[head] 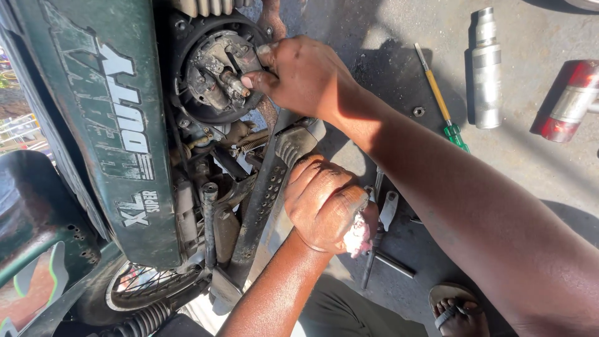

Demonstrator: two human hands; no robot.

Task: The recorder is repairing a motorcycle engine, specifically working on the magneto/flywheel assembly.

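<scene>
Seen from my remote seat: a dark green moped body panel [106,125] fills the left of the view, a spoked wheel [146,284] beneath it. Just right of the panel sits the exposed round engine assembly [218,72] — greasy metal, rigid and bolted in place, likely slippery to the touch and best taken by its central stub [234,82]. My right hand [306,75] rests on it, thumb and fingertips pinched about that stub. Lower down, my left hand [324,206] is clenched by the footrest bar [265,200], gripping what looks like a pale rag [357,237] and perhaps a tool handle; shadow hides the rest, so I can't be sure. Beyond the hands, on the concrete floor [530,162], lie a wrench [388,211], a small nut [418,112], a yellow-shafted screwdriver with green handle [442,103], a silver cylinder [486,68] and — at far right — a red-and-silver can [571,100]. A sandalled foot [458,309] shows at the bottom.
</scene>
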